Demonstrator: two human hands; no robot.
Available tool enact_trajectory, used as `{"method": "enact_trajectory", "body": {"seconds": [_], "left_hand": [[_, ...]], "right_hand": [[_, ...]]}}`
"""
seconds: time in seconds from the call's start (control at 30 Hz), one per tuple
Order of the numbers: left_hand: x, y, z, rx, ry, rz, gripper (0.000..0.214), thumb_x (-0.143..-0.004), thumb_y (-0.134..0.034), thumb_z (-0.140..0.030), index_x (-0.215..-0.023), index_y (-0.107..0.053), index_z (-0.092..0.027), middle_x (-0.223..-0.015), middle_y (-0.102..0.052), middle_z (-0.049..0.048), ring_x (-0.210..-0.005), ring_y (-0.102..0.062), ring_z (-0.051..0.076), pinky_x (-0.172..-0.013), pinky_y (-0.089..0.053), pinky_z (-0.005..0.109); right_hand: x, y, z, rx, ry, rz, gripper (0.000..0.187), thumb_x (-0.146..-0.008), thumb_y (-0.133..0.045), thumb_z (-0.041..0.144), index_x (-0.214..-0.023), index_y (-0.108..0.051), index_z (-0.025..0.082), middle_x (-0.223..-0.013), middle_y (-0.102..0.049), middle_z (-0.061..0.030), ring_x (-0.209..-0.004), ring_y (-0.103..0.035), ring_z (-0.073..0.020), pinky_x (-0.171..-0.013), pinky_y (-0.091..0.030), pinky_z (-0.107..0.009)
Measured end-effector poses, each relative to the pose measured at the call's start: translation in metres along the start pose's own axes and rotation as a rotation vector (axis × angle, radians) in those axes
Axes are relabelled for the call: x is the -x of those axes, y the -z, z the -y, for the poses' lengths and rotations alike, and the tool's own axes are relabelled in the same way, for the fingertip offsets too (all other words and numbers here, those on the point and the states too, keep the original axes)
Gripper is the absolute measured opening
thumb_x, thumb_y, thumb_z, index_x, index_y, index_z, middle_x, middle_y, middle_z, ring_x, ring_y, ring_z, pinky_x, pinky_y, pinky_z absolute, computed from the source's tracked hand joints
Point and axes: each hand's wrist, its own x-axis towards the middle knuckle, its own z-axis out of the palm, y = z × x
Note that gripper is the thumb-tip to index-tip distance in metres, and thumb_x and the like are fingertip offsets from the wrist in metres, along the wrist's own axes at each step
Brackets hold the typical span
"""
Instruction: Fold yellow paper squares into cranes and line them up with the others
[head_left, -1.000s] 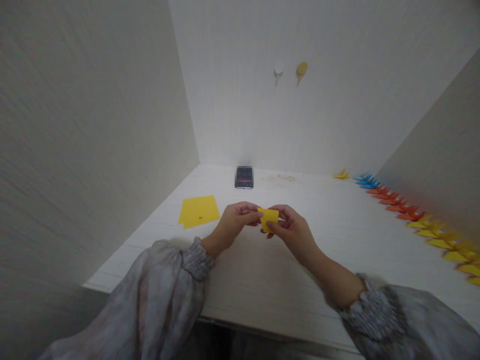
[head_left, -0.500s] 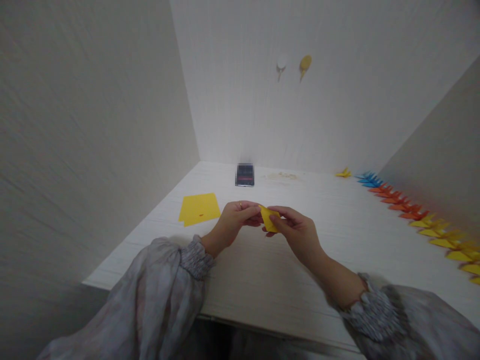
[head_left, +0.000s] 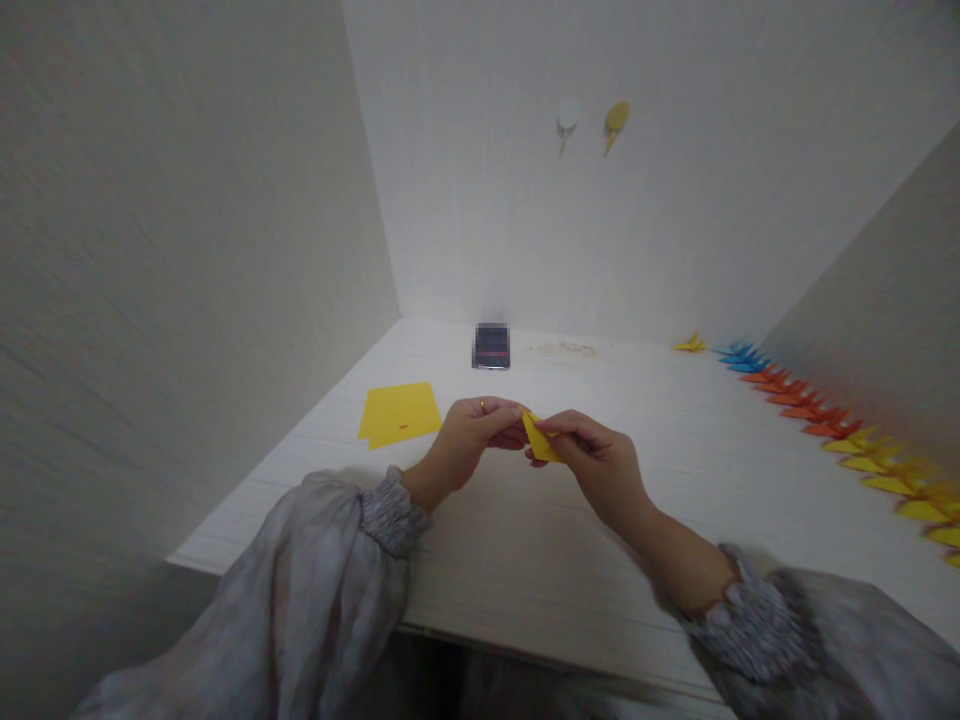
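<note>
Between my two hands, above the white table (head_left: 480, 560), is a small folded piece of yellow origami paper (head_left: 541, 442). My left hand (head_left: 480, 432) pinches its left corner with thumb and fingers; a ring shows on one finger. My right hand (head_left: 596, 460) grips the paper's right side, thumb and index finger near its upper edge. Parts of the paper are hidden behind the right fingers. Left of my left hand lie flat yellow paper sheets (head_left: 401, 412), overlapping, with a small reddish mark near the lower edge.
A dark phone-like device (head_left: 491, 347), blurred out, stands at the table's back. Folded paper cranes in blue (head_left: 742, 357), orange (head_left: 802, 402) and yellow (head_left: 900, 480) line the right side, with a single yellow crane (head_left: 690, 343) at the back. Walls enclose three sides; two hooks (head_left: 616, 118) hang behind.
My right thumb has shifted up from the paper's face to its upper edge, and more of the paper's lower right part shows. The left hand keeps its pinch.
</note>
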Motion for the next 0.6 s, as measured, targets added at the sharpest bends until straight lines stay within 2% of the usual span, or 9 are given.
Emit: {"method": "enact_trajectory", "body": {"seconds": [0.27,0.6], "left_hand": [[0.0001,-0.0025,0.002,0.064,-0.017,-0.055,0.018,-0.069,-0.058,-0.027,-0.076,-0.061,-0.011,-0.069,-0.065,0.0041,-0.059,-0.06,0.013,-0.063,-0.048,0.029],[0.0012,-0.0025,-0.0013,0.121,0.025,-0.036,0.018,-0.068,-0.06,-0.025,-0.076,-0.061,-0.01,-0.07,-0.064,0.0053,-0.061,-0.059,0.011,-0.062,-0.047,0.024]], "right_hand": [[-0.0002,-0.0003,-0.0005,0.029,0.017,0.036,0.008,-0.075,-0.056,0.023,-0.075,-0.063,0.021,-0.073,-0.061,-0.0006,-0.064,-0.061,-0.0138,-0.06,-0.056,-0.032],[-0.0008,0.0,0.0004,0.042,0.012,0.042,0.007,-0.074,-0.054,0.02,-0.072,-0.061,0.02,-0.074,-0.058,0.0001,-0.062,-0.061,-0.012,-0.059,-0.055,-0.03]]}}
